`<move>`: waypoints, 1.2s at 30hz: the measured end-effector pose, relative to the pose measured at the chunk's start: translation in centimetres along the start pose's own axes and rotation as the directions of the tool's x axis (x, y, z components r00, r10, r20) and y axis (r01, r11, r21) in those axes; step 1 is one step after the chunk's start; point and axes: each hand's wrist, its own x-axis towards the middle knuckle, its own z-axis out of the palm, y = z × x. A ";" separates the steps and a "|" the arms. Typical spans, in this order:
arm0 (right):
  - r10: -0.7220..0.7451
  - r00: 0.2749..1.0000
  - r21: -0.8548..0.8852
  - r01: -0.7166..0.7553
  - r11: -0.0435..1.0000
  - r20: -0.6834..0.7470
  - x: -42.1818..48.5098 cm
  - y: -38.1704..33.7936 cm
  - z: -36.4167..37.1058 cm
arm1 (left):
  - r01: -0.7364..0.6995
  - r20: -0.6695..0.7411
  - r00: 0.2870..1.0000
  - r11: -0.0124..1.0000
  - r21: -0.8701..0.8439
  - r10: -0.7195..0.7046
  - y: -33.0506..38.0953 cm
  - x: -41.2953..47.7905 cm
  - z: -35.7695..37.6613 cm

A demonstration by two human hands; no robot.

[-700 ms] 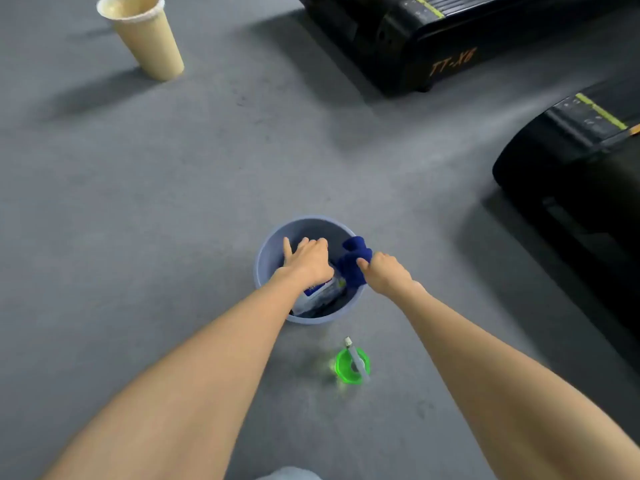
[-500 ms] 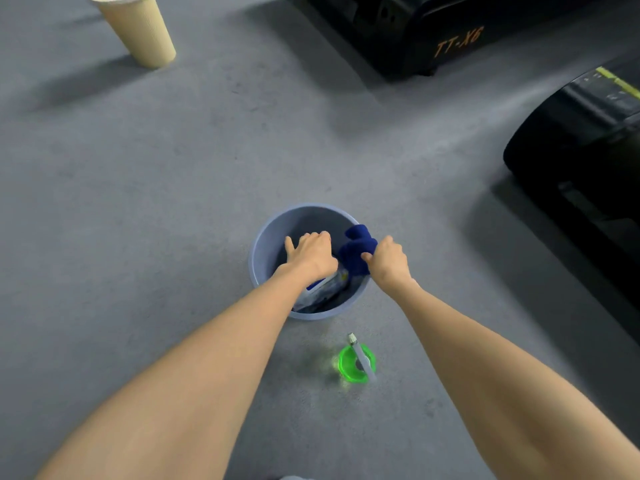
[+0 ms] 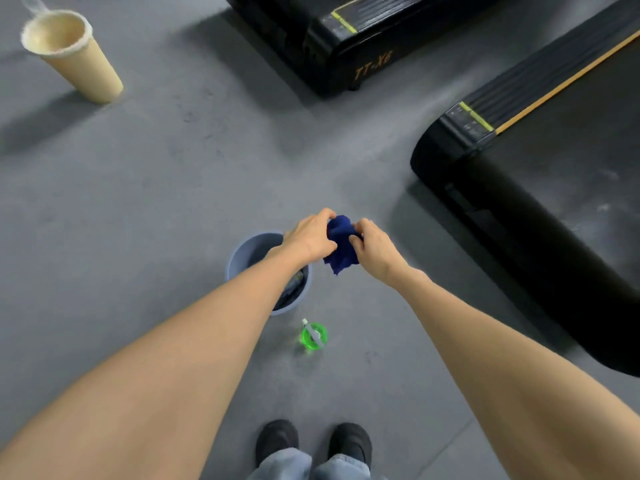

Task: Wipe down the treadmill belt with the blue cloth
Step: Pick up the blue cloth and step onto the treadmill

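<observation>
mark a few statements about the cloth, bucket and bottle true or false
1. The left hand and the right hand both hold the cloth. True.
2. The cloth lies in the bucket. False: the hands hold it outside the bucket.
3. The bottle is on the floor beside the bucket. True.
4. The cloth touches the belt. False: they are apart.

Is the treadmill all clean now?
Not yet. Done: the blue cloth is out of the bucket. In hand: the left hand and right hand both grip it, bunched up. Left: the treadmill belt on the right shows pale smudges, and the cloth is not touching it.
</observation>
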 end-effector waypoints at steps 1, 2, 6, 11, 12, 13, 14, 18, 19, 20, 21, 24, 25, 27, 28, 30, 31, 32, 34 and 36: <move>0.009 1.000 0.029 -0.009 1.000 0.009 -0.9 -0.5 -2.2 | -0.020 0.032 0.999 0.998 0.056 0.018 2.3 -0.6 -0.9; 0.028 1.000 0.057 -0.029 0.998 0.010 -1.8 -0.9 -4.5 | -0.037 0.067 0.997 0.994 0.103 0.030 4.4 -1.1 -1.7; 0.073 0.997 0.104 -0.069 0.992 -0.032 -4.3 -1.1 -13.5 | -0.116 0.104 0.989 0.990 0.086 0.107 13.6 -1.7 -3.9; 0.152 0.980 0.177 -0.128 0.976 -0.128 -6.4 3.3 -24.6 | -0.249 0.092 0.967 0.960 0.132 0.238 26.4 -0.8 -3.5; 0.186 0.971 0.266 -0.142 0.953 -0.149 -6.6 4.5 -26.7 | -0.286 0.112 0.956 0.944 0.165 0.270 29.0 -0.2 -3.3; 0.216 0.964 0.348 -0.150 0.925 -0.158 -6.8 5.8 -28.8 | -0.323 0.135 0.944 0.926 0.196 0.301 31.8 0.5 -3.2; 0.240 0.957 0.405 -0.156 0.901 -0.165 -7.0 7.0 -30.9 | -0.354 0.163 0.932 0.907 0.228 0.323 34.5 1.2 -3.0; 0.260 0.942 0.413 -0.155 0.897 -0.212 -7.5 11.6 -39.8 | -0.435 0.156 0.900 0.861 0.265 0.407 45.2 3.8 -1.4; 0.251 0.943 0.391 -0.152 0.908 -0.217 -7.5 12.5 -41.9 | -0.439 0.120 0.898 0.866 0.238 0.422 47.4 4.3 -0.9; 0.244 0.944 0.354 -0.155 0.922 -0.223 -7.4 13.4 -43.9 | -0.439 0.086 0.899 0.875 0.206 0.430 49.4 4.8 -0.6; 0.244 0.941 0.305 -0.166 0.938 -0.236 -7.3 14.3 -45.7 | -0.444 0.064 0.896 0.877 0.186 0.440 51.2 5.2 -0.3; 0.315 0.905 0.200 -0.266 0.943 -0.284 -6.5 17.3 -50.7 | -0.484 0.060 0.874 0.857 0.178 0.482 56.5 6.9 0.4; 0.340 0.895 0.179 -0.299 0.937 -0.289 -5.9 18.2 -52.1 | -0.500 0.062 0.865 0.847 0.182 0.498 58.2 7.5 0.4; 0.359 0.883 0.142 -0.330 0.933 -0.301 -4.7 19.6 -55.0 | -0.533 0.081 0.845 0.819 0.214 0.529 61.7 9.2 0.3; 0.363 0.875 0.134 -0.338 0.932 -0.319 -4.0 20.1 -56.6 | -0.547 0.089 0.835 0.804 0.235 0.543 63.6 10.3 0.0; 0.383 0.843 0.134 -0.360 0.923 -0.378 -2.9 21.0 -60.2 | -0.574 0.102 0.816 0.776 0.261 0.569 67.7 12.6 -0.8; 0.395 0.821 0.137 -0.373 0.918 -0.412 -2.3 21.5 -62.1 | -0.593 0.113 0.802 0.759 0.270 0.587 69.7 13.7 -1.2; 0.404 0.795 0.145 -0.382 0.913 -0.452 -1.7 22.1 -64.2 | -0.613 0.128 0.787 0.741 0.274 0.603 71.8 14.8 -1.5; 0.429 0.744 0.181 -0.395 0.901 -0.512 -0.3 23.0 -68.1 | -0.654 0.180 0.756 0.709 0.266 0.629 75.6 16.9 -2.2; 0.452 0.724 0.208 -0.406 0.890 -0.521 0.9 23.7 -71.2 | -0.690 0.247 0.724 0.675 0.262 0.644 78.4 18.6 -2.7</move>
